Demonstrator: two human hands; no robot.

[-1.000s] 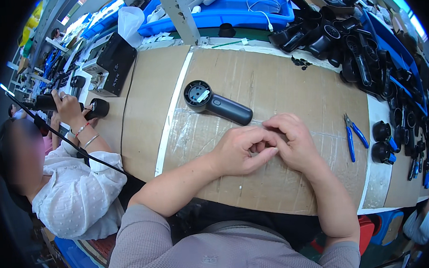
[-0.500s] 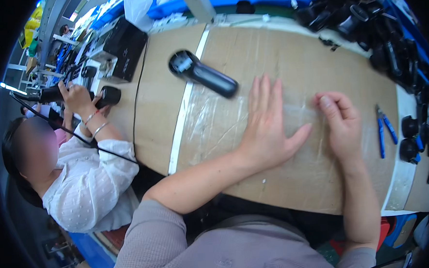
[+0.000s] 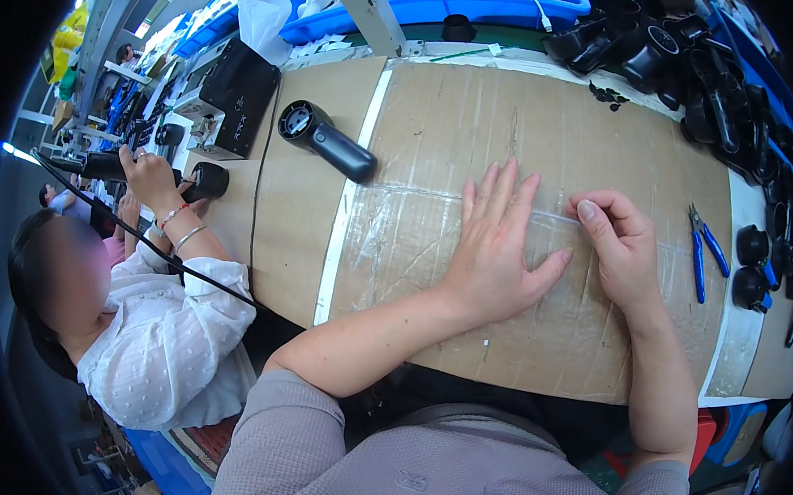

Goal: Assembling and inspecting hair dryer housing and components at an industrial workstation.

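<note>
My left hand lies flat on the cardboard table cover, palm down and fingers spread, with nothing in it. To its right, my right hand is closed in a pinch, thumb against forefinger. A thin pale line on the clear film runs between the hands and meets the pinched fingertips; whether they grip it I cannot make out. Beyond my left hand, a dark handheld fan lies across the white strip, its round head pointing far left.
Blue-handled nippers lie right of my right hand. Black parts crowd the far right edge. Behind stand a blue bin and a black box. At left a co-worker holds a black device; a dark cable crosses the table.
The handheld fan has slid left, away from my hands, and now lies still. My left hand stays flat and my right hand stays pinched. The view has shifted slightly.
</note>
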